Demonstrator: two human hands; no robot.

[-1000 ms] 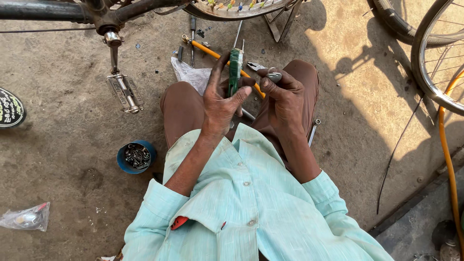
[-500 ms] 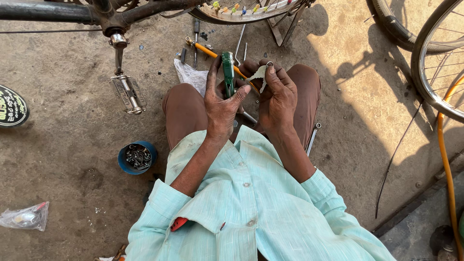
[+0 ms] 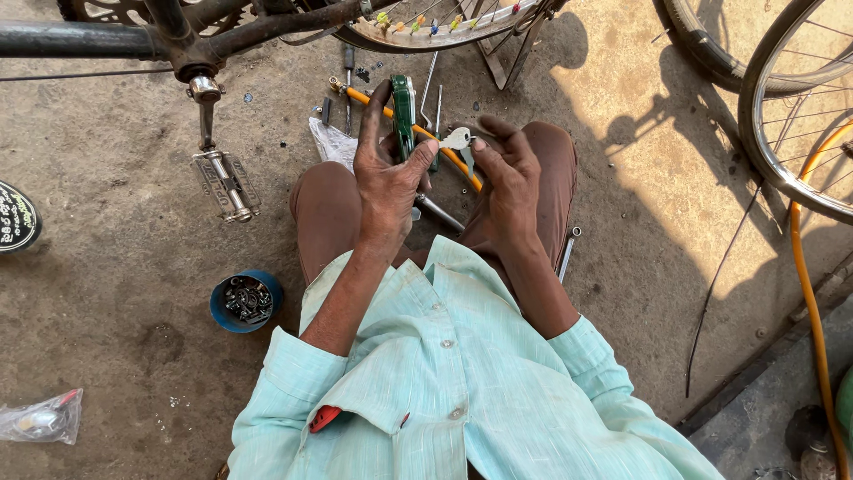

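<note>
Left hand (image 3: 386,182) grips a green tool (image 3: 404,116) upright above the knees; right hand (image 3: 506,182) at 3 o'clock pinches a small pale piece (image 3: 456,139) beside it.

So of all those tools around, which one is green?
The one upright in the left hand: the green tool. The tools on the ground are grey metal, one orange-handled.

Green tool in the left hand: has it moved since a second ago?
Cannot tell: the green tool stays upright in the left hand above the knees; the camera itself shifted.
</note>
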